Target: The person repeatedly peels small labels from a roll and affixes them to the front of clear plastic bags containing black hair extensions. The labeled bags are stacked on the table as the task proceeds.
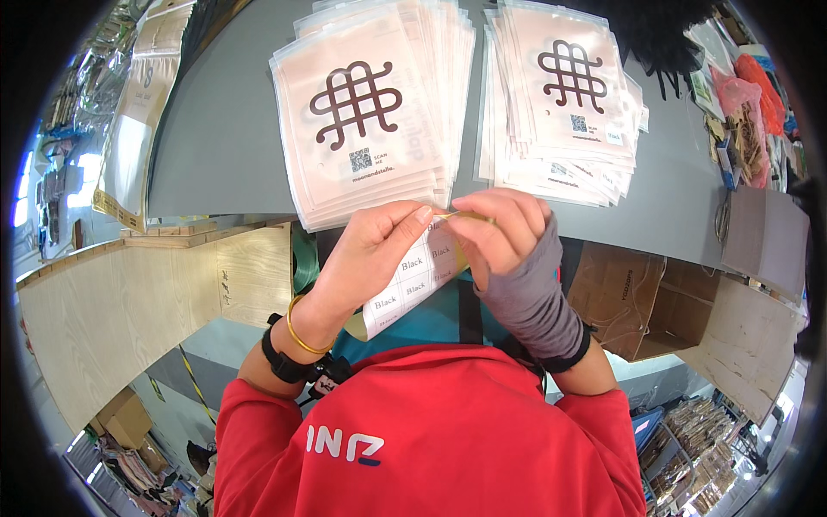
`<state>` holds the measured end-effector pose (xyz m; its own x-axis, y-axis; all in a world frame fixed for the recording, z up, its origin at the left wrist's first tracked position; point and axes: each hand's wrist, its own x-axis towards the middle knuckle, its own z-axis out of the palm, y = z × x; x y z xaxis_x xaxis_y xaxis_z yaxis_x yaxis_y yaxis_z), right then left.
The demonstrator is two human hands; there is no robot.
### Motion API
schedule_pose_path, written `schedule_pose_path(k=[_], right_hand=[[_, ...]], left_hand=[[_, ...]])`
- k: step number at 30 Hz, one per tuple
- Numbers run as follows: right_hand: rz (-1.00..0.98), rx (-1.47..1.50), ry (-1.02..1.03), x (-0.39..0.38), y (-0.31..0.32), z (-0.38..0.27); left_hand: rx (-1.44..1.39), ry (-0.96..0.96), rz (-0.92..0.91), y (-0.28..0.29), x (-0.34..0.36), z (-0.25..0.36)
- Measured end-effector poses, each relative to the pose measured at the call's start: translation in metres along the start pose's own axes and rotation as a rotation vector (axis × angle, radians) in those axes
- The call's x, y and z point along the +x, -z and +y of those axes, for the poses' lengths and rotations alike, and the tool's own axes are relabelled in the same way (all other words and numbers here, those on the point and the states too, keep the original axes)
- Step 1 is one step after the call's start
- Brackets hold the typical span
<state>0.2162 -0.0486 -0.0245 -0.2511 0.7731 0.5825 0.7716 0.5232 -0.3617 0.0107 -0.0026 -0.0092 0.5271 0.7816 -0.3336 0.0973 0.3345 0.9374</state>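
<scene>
Red shirt fills the lower centre; above it, left hand and right hand, both pinched narrow, hold the label sheet mid-frame, by the near edge of the table. Bare room stretches at upper left; a slim gap parts left bags from right bags

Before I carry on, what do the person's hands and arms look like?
Left hand: gloveless, with a gold-coloured bangle and black wrist strap. Right hand: grey fingerless glove, black band at its lower edge. Both arms: red sleeves.
</scene>
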Motion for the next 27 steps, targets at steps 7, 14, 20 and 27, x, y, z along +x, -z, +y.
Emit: schedule_pose_path(k=[7,14,20,27], right_hand=[[-0.089,0.088,-0.084,-0.001,0.003,-0.017],[-0.14,0.945,-0.626,0.02,0.041,-0.03],[-0.283,0.655,-0.559,0.08,0.024,0.04],[-0.472,0.509,-0.521,0.086,-0.043,0.075]], left_hand=[[0.106,-0.158,0.057,-0.002,0.0,0.001],[0.749,-0.418,0.085,0.019,-0.018,0.011],[1.147,-0.643,0.097,0.026,-0.01,-0.001],[1.136,-0.77,0.168,0.033,0.006,-0.021]])
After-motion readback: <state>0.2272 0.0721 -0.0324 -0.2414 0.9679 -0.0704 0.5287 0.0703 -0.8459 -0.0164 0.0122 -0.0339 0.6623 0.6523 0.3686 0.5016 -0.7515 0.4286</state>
